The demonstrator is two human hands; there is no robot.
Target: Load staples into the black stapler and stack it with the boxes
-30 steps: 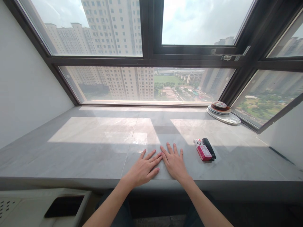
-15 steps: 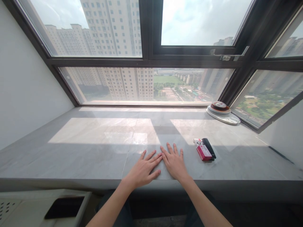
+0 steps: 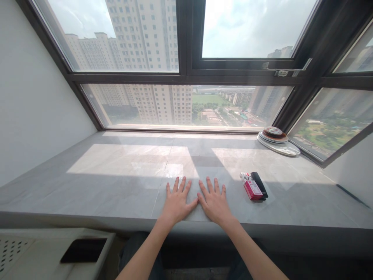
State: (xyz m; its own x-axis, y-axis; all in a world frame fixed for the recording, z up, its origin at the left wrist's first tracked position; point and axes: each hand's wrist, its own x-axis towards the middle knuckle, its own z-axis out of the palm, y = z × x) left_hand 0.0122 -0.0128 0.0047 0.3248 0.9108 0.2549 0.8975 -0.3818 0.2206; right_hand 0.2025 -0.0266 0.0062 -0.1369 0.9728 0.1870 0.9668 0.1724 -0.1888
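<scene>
My left hand (image 3: 177, 202) lies palm down on the grey marbled sill (image 3: 110, 190), fingers spread toward the window. Beside it my right hand (image 3: 215, 201) rests flat in the same way, and the two thumbs meet or nearly meet between them. Neither hand holds anything. To the right of my right hand is a small pink and white box (image 3: 253, 189). A black slim object (image 3: 259, 184) leans against or lies right beside that box; its kind I cannot make out.
A stack of plates (image 3: 276, 142) stands in the far right corner by the dark window frame (image 3: 186, 77). A pale cabinet-like unit (image 3: 37, 252) with a dark recess sits below the sill at the lower left. A white wall (image 3: 43, 101) closes the left side.
My left hand has turned from pointing rightward to pointing forward, its fingers moving away from my right hand. The right hand stays nearly in place; the view shifts slightly.
</scene>
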